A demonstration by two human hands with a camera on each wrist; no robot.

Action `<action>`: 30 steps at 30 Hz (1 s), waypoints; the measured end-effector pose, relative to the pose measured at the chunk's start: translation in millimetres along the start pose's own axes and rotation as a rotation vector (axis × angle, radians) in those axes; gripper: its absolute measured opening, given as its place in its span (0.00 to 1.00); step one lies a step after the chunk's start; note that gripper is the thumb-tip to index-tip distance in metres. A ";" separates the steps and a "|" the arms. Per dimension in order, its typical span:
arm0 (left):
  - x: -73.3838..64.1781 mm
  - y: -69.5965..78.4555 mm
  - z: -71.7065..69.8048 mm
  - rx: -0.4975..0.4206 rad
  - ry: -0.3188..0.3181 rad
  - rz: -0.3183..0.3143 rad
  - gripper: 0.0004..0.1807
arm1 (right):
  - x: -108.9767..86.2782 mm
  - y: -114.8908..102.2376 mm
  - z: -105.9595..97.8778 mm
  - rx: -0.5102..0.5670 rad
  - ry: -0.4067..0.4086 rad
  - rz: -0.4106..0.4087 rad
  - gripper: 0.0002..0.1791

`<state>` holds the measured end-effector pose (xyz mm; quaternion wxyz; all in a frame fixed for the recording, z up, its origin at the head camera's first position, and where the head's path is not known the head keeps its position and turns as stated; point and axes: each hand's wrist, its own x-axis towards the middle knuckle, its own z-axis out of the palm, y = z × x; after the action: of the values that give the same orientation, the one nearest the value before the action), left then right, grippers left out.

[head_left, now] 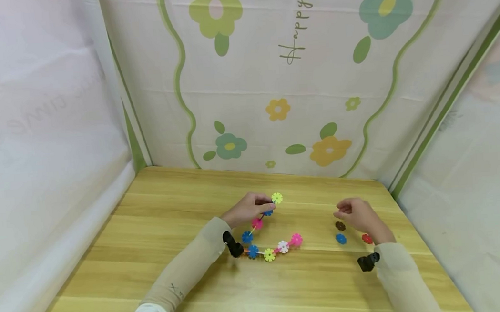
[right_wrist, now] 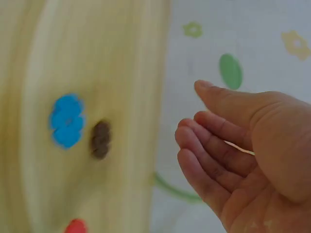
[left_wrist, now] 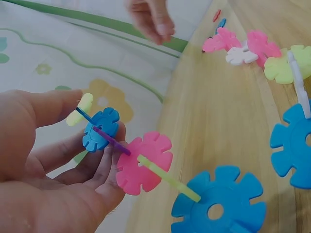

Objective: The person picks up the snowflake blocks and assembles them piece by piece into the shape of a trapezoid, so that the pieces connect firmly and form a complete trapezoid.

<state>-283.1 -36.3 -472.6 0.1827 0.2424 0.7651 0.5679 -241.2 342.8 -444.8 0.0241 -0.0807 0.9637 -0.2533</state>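
My left hand (head_left: 248,210) pinches the upper end of a curved chain of slotted plastic flower discs. By its thumb and fingers are a yellow-green disc (head_left: 277,198) and a blue disc (left_wrist: 111,121). A pink disc (left_wrist: 145,170) and another blue disc (head_left: 247,237) follow, linked by discs seen edge-on. The chain bends round through a yellow disc (head_left: 269,255) and a white disc (head_left: 283,246) to a pink disc (head_left: 296,239). My right hand (head_left: 358,215), fingers loosely bent and holding nothing, hovers near a loose brown disc (head_left: 340,226).
A loose blue disc (head_left: 341,238) lies beside the brown one. Partly behind the right wrist is a red disc (head_left: 367,238). The wooden table (head_left: 284,292) meets a flower-printed cloth (head_left: 245,84) at the back, with white cloth walls at both sides.
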 end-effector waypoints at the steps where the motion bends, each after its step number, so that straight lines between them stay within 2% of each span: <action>1: -0.4 0.1 -0.4 -0.007 0.001 -0.006 0.17 | -1.9 7.3 2.8 -0.014 -0.008 0.018 0.22; 5: -2.4 1.6 -1.3 -0.032 0.009 -0.026 0.16 | -5.7 29.9 16.7 -0.049 -0.021 0.076 0.25; 8: -3.6 1.4 -2.3 -0.042 0.016 -0.030 0.16 | -5.0 38.6 26.9 -0.063 -0.010 0.088 0.23; 12: -3.6 1.5 -4.6 -0.065 0.017 -0.032 0.17 | -3.3 42.7 35.0 -0.050 0.002 0.103 0.15; 17: -1.1 4.7 -8.4 -0.099 0.025 -0.051 0.20 | -1.4 40.4 35.2 -0.039 0.020 0.104 0.08; 22: 3.5 5.8 -10.5 -0.114 0.052 -0.057 0.21 | 5.5 17.3 37.0 0.003 0.026 0.059 0.06; 30: 11.6 7.3 -7.6 -0.080 0.124 -0.070 0.17 | 23.2 -43.6 50.8 0.115 0.030 -0.060 0.06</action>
<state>-295.6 -33.9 -463.5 0.1642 0.1724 0.7597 0.6051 -253.4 276.9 -467.7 0.0066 -0.1042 0.9450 -0.3101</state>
